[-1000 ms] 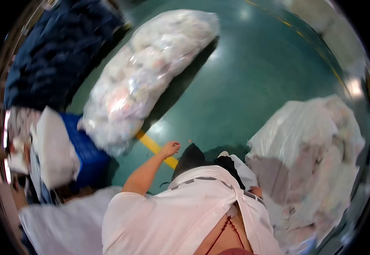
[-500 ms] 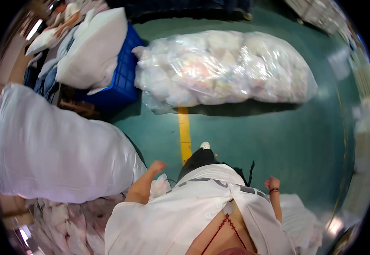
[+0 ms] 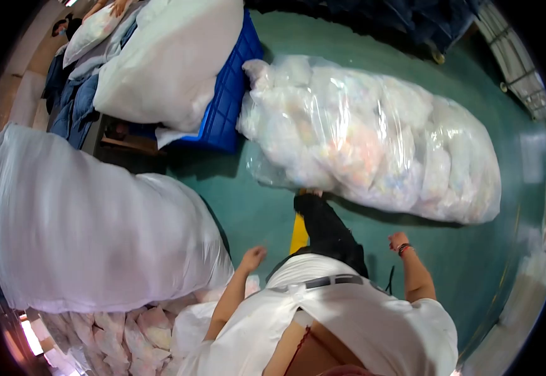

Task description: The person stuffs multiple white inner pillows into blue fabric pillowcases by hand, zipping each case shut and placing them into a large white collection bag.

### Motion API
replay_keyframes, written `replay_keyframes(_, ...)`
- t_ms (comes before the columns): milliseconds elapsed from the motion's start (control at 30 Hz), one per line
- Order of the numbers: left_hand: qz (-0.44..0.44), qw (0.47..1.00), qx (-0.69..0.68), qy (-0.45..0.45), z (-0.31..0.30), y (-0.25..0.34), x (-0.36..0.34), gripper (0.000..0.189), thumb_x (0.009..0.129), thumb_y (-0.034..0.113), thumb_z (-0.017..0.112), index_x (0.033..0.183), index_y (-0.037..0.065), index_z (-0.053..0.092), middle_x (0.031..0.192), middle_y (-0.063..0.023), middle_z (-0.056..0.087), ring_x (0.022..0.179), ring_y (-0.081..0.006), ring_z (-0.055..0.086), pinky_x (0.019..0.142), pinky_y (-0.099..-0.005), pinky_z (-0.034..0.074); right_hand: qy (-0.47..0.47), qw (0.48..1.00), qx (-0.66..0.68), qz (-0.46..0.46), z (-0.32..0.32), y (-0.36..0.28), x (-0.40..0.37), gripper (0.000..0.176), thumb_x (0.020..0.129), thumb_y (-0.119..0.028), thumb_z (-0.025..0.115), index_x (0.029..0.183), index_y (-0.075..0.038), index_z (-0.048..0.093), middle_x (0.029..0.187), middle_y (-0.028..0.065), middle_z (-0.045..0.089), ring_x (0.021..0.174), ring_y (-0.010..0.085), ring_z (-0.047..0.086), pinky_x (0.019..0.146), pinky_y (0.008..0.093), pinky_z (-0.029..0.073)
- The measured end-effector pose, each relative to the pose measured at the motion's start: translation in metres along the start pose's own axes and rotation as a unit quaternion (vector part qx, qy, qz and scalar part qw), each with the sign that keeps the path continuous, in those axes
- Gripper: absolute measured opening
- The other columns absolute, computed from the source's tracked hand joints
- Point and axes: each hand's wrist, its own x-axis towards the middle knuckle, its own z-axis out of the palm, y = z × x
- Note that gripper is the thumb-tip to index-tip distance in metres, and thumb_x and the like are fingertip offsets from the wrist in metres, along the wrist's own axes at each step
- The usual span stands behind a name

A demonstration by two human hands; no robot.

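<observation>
My left hand (image 3: 253, 258) hangs at my side with its fingers curled, just right of a big white sack (image 3: 97, 219). My right hand (image 3: 398, 240), below a dark and red wristband, is also curled, over the green floor. What either hand holds, if anything, is too small to make out. Ahead of me lies a long clear plastic bag (image 3: 373, 138) stuffed with pale, multicoloured bundles. One of my legs reaches toward its lower edge. Neither hand touches this bag.
A blue crate (image 3: 230, 94) with a large white bundle (image 3: 160, 69) stands at the upper left, near piled denim. Another person's hands rest on a pale bag (image 3: 94, 31) there. Wrapped pieces (image 3: 122, 338) lie lower left. A wheeled rack (image 3: 517, 62) stands upper right.
The clear bag and the blue crate now appear nearer and larger, and the bag is tilted in view. My leg has stepped forward. Both hands have swung and sit a little differently.
</observation>
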Motion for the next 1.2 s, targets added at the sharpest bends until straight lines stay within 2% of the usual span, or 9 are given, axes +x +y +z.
replay_keyframes(167,-0.166,0.981,-0.104,-0.006,-0.119,-0.023,0.039,0.029,0.089,0.030,0.068,0.104,0.005,0.072,0.086,-0.0110,0.072,0.073,-0.0157,0.067,0.068,-0.0358,0.054,0.091,0.985,-0.144,-0.039,-0.062,-0.183,0.162,0.043,0.084,-0.039,0.062,0.077,0.002,0.072,0.086,0.0268,0.069,0.087,0.0414,0.068,0.077,0.0456,0.055)
replay_keyframes(300,-0.115,0.983,0.091,0.108,-0.216,-0.019,0.152,0.030,0.089,0.030,0.066,0.106,0.005,0.072,0.083,-0.0131,0.072,0.073,-0.0227,0.069,0.066,-0.0370,0.054,0.023,0.986,-0.069,-0.148,-0.180,-0.513,0.204,0.043,0.089,-0.038,0.055,0.099,0.001,0.071,0.107,0.0280,0.067,0.106,0.0427,0.062,0.093,0.0487,0.049)
replay_keyframes(433,-0.117,0.976,0.037,0.178,-0.270,0.050,0.314,0.043,0.091,0.037,0.065,0.117,0.002,0.066,0.084,-0.0186,0.071,0.084,-0.0379,0.069,0.076,-0.0458,0.053,0.088,0.947,-0.085,-0.297,-0.189,-0.713,0.272,0.035,0.090,-0.032,0.061,0.104,-0.001,0.068,0.105,0.0210,0.066,0.105,0.0387,0.061,0.095,0.0477,0.048)
replay_keyframes(633,0.026,0.973,0.190,0.130,-0.356,0.183,0.588,0.060,0.095,0.037,0.060,0.144,0.005,0.045,0.133,-0.0303,0.054,0.124,-0.0473,0.048,0.106,-0.0506,0.040,0.098,0.925,-0.047,-0.365,-0.109,-0.871,0.407,0.039,0.088,-0.030,0.063,0.110,0.001,0.069,0.135,0.0236,0.056,0.123,0.0360,0.055,0.105,0.0427,0.044)
replay_keyframes(767,0.051,0.968,0.168,0.182,-0.384,0.233,0.731,0.058,0.097,0.034,0.059,0.146,0.007,0.043,0.131,-0.0294,0.056,0.122,-0.0457,0.052,0.104,-0.0482,0.042,0.025,0.912,-0.138,-0.386,-0.047,-0.926,0.516,0.046,0.089,-0.029,0.063,0.122,0.002,0.061,0.137,0.0273,0.053,0.133,0.0360,0.047,0.114,0.0412,0.035)
replay_keyframes(833,0.034,0.973,0.169,0.156,-0.398,0.239,0.802,0.062,0.095,0.033,0.061,0.147,0.007,0.041,0.136,-0.0294,0.052,0.126,-0.0447,0.049,0.107,-0.0471,0.040,0.137,0.853,-0.279,-0.419,-0.018,-0.936,0.591,0.044,0.091,-0.032,0.061,0.122,-0.001,0.061,0.128,0.0265,0.060,0.123,0.0361,0.057,0.114,0.0419,0.033)
replay_keyframes(900,0.004,0.976,0.172,0.132,-0.391,0.234,0.846,0.065,0.093,0.033,0.063,0.148,0.007,0.040,0.141,-0.0294,0.047,0.130,-0.0437,0.046,0.110,-0.0460,0.037,-0.027,0.927,-0.269,-0.260,-0.035,-0.934,0.630,0.042,0.093,-0.035,0.058,0.122,-0.003,0.060,0.117,0.0247,0.067,0.109,0.0369,0.065,0.107,0.0418,0.041)
replay_keyframes(1033,0.103,0.934,0.312,0.140,-0.370,0.260,0.910,0.106,0.077,0.044,0.081,0.159,0.020,0.018,0.156,-0.0369,0.020,0.141,-0.0485,0.032,0.115,-0.0486,0.031,-0.004,0.996,-0.020,0.082,-0.043,-0.791,0.680,0.052,0.090,-0.047,0.060,0.125,-0.009,0.053,0.108,0.0201,0.071,0.102,0.0382,0.068,0.087,0.0462,0.053)
replay_keyframes(1200,0.013,0.960,0.206,0.187,-0.344,0.270,1.013,0.128,0.058,0.060,0.088,0.159,0.041,0.010,0.163,-0.0278,-0.012,0.151,-0.0485,0.001,0.117,-0.0642,0.018,-0.147,0.971,-0.067,0.179,-0.041,-0.660,0.646,0.129,0.063,-0.038,0.092,0.160,-0.017,0.009,0.143,0.0254,0.049,0.128,0.0375,0.054,0.107,0.0440,0.045)
